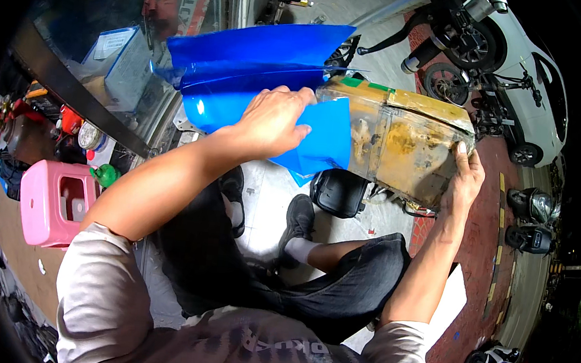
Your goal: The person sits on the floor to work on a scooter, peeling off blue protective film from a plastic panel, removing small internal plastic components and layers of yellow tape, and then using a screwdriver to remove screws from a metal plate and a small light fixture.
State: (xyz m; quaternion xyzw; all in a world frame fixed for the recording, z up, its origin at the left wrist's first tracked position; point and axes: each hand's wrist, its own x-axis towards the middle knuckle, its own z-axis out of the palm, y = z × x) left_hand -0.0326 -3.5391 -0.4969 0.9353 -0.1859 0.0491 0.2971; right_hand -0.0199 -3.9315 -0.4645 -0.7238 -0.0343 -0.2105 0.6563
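Under and beyond the left hand (275,121), a large glossy blue plastic sheet (246,60), folded, with one flap lapping over the left end of the next thing. Looks thin, light and slippery; probably creases easily, so better to hold flat with spread fingers.

Between the two hands, with its far end at the right hand (466,173), a long boxy block (411,147) wrapped in clear and yellowish-brown tape, with a green strip (364,84) at its upper edge. Looks rather heavy and stiff, maybe slick on the taped face; best to support from beneath at both ends.

Left hand: laid over the blue sheet, thumb apart from fingers; cannot tell pinching from pressing. Right hand: clasping the right end of the block, fingertips partly hidden.

For edges and room: right of the right hand, red paving (483,233), giving sideways space; left of the left hand, beside the elbow, a pink plastic stool (40,201); below and between the hands, close under the block, a black tray-like plastic part (339,194), limiting lowering; beyond the right hand, slightly left, a black handlebar grip (422,56), worth avoiding.
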